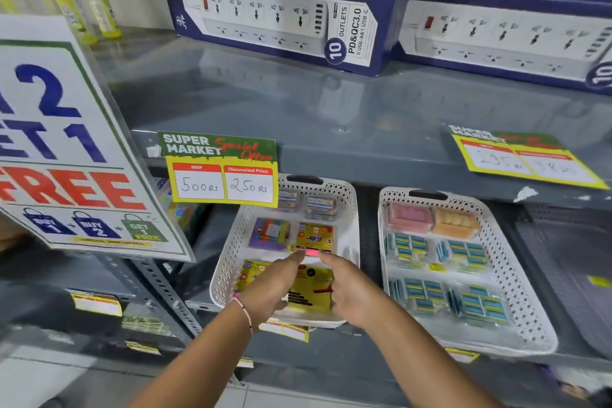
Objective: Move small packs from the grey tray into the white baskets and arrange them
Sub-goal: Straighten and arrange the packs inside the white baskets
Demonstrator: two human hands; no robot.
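Both hands reach into the left white basket (349,209) on the shelf. The left hand (270,286) and right hand (351,288) pinch a small pink pack (311,252) between fingertips at the basket's middle, its long axis running left-right, equally near both.

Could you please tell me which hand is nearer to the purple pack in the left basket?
Left. The left hand lies just below the purple pack, fingertips reaching up past its lower right corner. The right hand sits farther right, below the yellow pack.
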